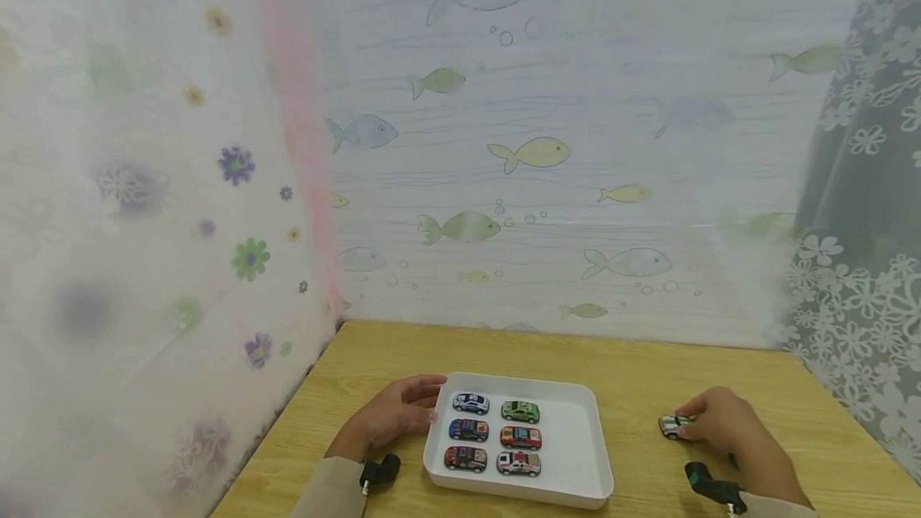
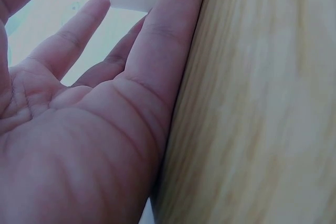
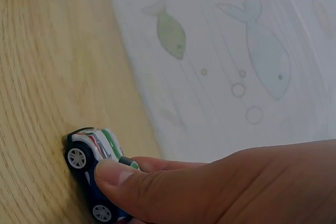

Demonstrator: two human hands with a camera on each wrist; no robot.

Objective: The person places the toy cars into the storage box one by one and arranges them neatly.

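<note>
A white toy car point(image 3: 100, 150) with green and red stripes is on the wooden table, right of the tray. My right hand point(image 1: 723, 420) pinches it between thumb and fingers. At the left side of a white tray point(image 1: 576, 442), my left hand point(image 1: 396, 412) rests with extended fingers, the fingertips right at its rim. In the left wrist view, this hand point(image 2: 89, 124) lies along the table top with its fingers fairly straight. The tray holds two columns of toy cars, among them a green car point(image 1: 520, 411), a blue car point(image 1: 468, 429) and a red-and-yellow car point(image 1: 521, 437).
Behind the wooden table point(image 1: 403, 346) hangs a pale curtain with fish prints point(image 1: 471, 226). A flowered curtain point(image 1: 180, 342) borders the left side, and lace with white flowers point(image 1: 856, 334) hangs at the right. Dark camera mounts sit on both wrists.
</note>
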